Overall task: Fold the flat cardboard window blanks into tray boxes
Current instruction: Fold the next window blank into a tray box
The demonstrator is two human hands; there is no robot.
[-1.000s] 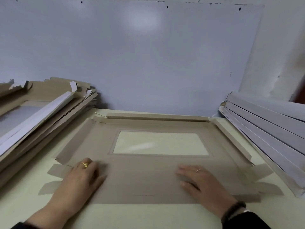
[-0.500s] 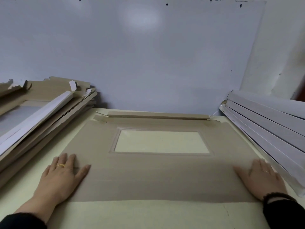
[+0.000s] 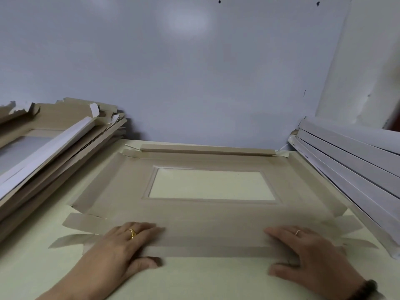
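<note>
A brown cardboard window blank [image 3: 212, 217] lies flat on the pale table [image 3: 205, 280], its rectangular window [image 3: 212, 184] in the middle. Its far flap is folded over, and the side flaps stand slightly raised. My left hand [image 3: 121, 245] and my right hand [image 3: 307, 252] are at the near flap, left and right of centre. On each hand the fingers lie on top of the flap and the thumb sits at its front edge, pinching it. The near flap looks slightly lifted.
A slanted pile of brown window blanks [image 3: 54, 148] fills the left side. A stack of white-edged boards [image 3: 350, 169] leans along the right. A grey-white wall panel [image 3: 194, 72] rises right behind the blank.
Both hands have moved inward from the blank's left and right sides to its near edge. The side flaps, pressed flat half a second ago, have sprung up again.
</note>
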